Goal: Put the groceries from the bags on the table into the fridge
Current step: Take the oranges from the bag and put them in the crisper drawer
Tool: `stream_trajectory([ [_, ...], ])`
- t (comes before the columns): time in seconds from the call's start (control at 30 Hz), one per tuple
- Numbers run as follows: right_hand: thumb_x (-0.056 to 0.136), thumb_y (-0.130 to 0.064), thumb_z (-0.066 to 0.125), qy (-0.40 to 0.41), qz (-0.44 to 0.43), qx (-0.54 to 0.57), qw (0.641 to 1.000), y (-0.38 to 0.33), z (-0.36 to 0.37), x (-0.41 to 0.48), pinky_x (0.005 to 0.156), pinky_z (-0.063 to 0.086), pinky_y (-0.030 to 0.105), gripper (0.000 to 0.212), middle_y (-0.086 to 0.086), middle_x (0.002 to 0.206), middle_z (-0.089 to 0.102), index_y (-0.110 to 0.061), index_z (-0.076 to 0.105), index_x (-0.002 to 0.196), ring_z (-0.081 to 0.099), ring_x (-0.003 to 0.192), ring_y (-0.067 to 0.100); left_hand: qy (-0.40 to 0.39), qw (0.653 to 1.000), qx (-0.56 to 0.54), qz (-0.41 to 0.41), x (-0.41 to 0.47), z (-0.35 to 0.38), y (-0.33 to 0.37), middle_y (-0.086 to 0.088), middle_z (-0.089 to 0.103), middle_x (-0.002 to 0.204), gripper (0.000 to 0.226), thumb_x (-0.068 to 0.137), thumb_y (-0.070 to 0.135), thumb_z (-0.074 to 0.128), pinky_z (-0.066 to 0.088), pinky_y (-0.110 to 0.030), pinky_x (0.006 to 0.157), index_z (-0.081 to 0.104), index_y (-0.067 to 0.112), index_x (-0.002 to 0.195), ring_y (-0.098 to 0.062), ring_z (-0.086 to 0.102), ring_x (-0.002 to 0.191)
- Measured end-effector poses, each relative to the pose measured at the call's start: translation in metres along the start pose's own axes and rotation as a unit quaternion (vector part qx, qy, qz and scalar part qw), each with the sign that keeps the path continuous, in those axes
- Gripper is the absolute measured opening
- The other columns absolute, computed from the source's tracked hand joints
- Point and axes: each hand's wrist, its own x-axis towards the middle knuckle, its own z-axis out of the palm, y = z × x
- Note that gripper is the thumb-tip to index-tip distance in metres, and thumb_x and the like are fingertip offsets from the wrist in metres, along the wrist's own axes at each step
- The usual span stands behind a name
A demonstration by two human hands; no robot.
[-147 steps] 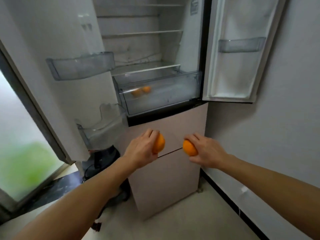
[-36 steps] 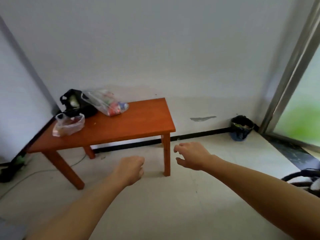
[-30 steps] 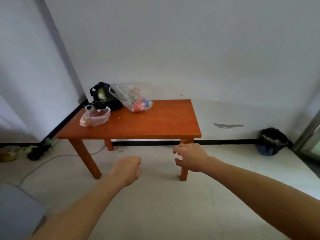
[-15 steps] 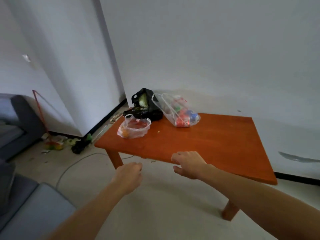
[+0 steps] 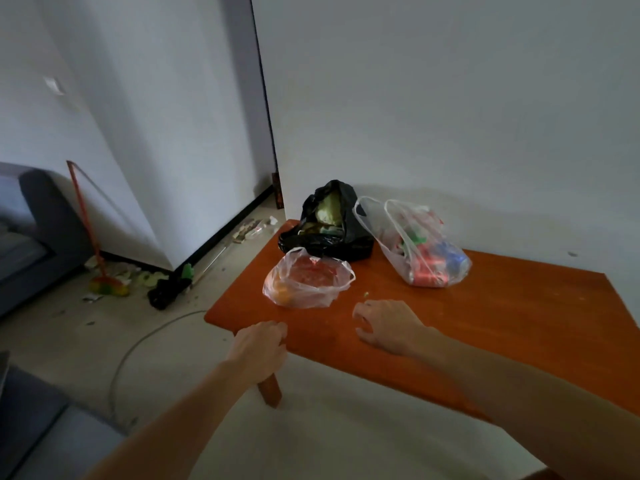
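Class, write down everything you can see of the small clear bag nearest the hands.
The small clear bag is thin, crinkled, see-through plastic, its mouth open upward. Inside, something orange shows at the left and something red in the middle, too blurred to name. It sits slumped on the table near its left end, just in front of the black bag, perhaps touching it. Neither the left hand nor the right hand touches it.
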Motion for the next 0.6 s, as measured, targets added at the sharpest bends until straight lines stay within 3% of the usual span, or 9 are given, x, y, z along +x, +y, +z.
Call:
stream_trajectory([
  [0.23,0.095,-0.042,0.048,-0.007,0.057,0.015,0.998,0.005,0.011,0.115,0.079,0.050,0.033,0.031,0.001,0.118,0.061,-0.025,0.051,0.122,0.061,0.098,0.018,0.002,0.999,0.024,0.044,0.117,-0.023,-0.093,0.004,0.063,0.100,0.019,0.091,0.025,0.047,0.051,-0.028,0.075,0.060,0.022,0.103,-0.014,0.060,0.089],
  [0.4,0.095,-0.035,0.052,-0.025,0.079,0.044,0.996,0.020,0.025,0.164,0.074,0.041,0.026,0.033,0.000,0.127,0.059,-0.024,0.053,0.126,0.062,0.102,0.017,0.018,0.993,0.032,0.110,0.199,-0.027,-0.102,0.002,0.059,0.118,0.023,0.095,0.022,0.047,0.050,-0.028,0.083,0.060,0.020,0.114,-0.015,0.057,0.104],
  [0.6,0.100,-0.030,0.040,-0.026,0.084,0.075,0.993,0.049,0.050,0.218,0.067,0.041,0.028,0.030,0.005,0.118,0.058,-0.015,0.052,0.123,0.060,0.092,0.018,-0.026,0.974,0.043,0.221,0.311,-0.011,-0.083,0.001,0.060,0.106,0.025,0.088,0.006,0.046,0.049,-0.030,0.082,0.063,0.015,0.103,-0.018,0.056,0.104],
])
